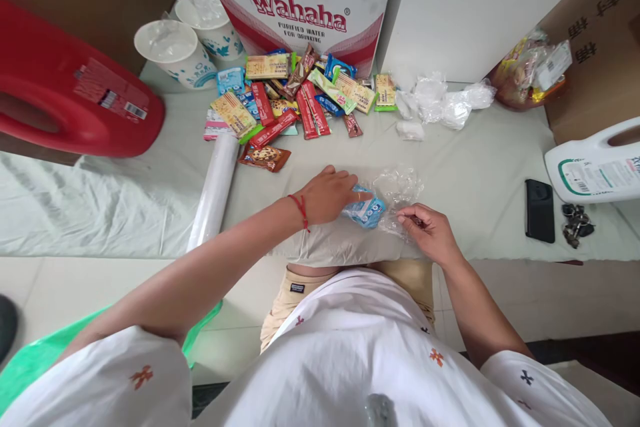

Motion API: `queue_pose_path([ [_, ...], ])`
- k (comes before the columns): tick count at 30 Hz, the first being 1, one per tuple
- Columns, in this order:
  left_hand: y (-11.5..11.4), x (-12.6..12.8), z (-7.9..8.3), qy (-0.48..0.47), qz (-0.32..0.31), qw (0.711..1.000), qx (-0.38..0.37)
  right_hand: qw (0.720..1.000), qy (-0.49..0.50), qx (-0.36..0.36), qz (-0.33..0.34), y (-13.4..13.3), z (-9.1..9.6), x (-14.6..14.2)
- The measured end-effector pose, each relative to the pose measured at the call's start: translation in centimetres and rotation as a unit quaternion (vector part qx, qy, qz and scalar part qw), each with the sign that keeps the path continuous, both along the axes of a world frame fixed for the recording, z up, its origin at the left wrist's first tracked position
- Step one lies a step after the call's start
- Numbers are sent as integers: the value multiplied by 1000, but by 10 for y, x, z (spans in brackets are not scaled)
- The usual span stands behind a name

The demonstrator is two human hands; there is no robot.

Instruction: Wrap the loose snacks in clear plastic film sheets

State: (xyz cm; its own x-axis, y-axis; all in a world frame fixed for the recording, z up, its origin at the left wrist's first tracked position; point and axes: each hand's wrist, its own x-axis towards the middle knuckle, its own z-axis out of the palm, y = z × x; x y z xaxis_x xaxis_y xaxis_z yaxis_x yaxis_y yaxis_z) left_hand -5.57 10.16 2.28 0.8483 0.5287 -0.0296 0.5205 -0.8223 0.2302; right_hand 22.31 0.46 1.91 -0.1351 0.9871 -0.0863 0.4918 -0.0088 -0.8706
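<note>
Near the table's front edge lies a small blue snack packet [369, 209] with white print. My left hand [330, 195], a red string round its wrist, holds the packet from the left with fingers bent over it; the thumb is mostly hidden. Crumpled clear plastic wrap [397, 190] spreads beside and partly under the packet. Thumb and fingers of my right hand [431, 233] pinch the wrap's right edge. Behind my hands is a heap of wrapped snacks [310, 97], among them red bars, yellow biscuit packs and blue packets.
A clear film roll [215, 187] lies left of my forearm. Bunched plastic [440, 100] sits behind right. Around stand a red jug [75, 80], paper cups [175, 57], a Wahaha carton [305, 7] and a white bottle [595, 163]. A phone [540, 211] and keys [577, 225] lie right.
</note>
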Motion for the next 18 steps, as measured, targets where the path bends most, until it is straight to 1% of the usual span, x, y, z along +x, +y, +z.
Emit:
queue_pose_path([
  [1, 4, 1, 4, 7, -1, 1000, -1, 1000, 1, 0, -3, 1, 1, 0],
  [3, 12, -2, 11, -6, 20, 1000, -10, 1000, 5, -1, -7, 2, 3, 2],
  [6, 22, -16, 16, -56, 87, 994, -40, 1000, 15, -13, -10, 6, 5, 5],
  [8, 29, -29, 10, -95, 148, 982, -67, 999, 30, -31, -14, 9, 5, 6],
  [11, 40, -49, -10, -136, 239, 958, -82, 996, 54, -62, -28, 17, 2, 7],
  [13, 47, -62, -22, -143, 282, 946, -67, 995, 61, -76, -36, 23, 0, 6],
  [15, 50, -71, -28, -151, 321, 934, -36, 993, 63, -87, -40, 30, -2, 6],
  [16, 48, -74, -27, -162, 341, 926, -13, 993, 64, -92, -43, 34, -3, 6],
  [18, 38, -77, -20, -205, 366, 907, 48, 992, 62, -101, -48, 38, -4, 6],
])
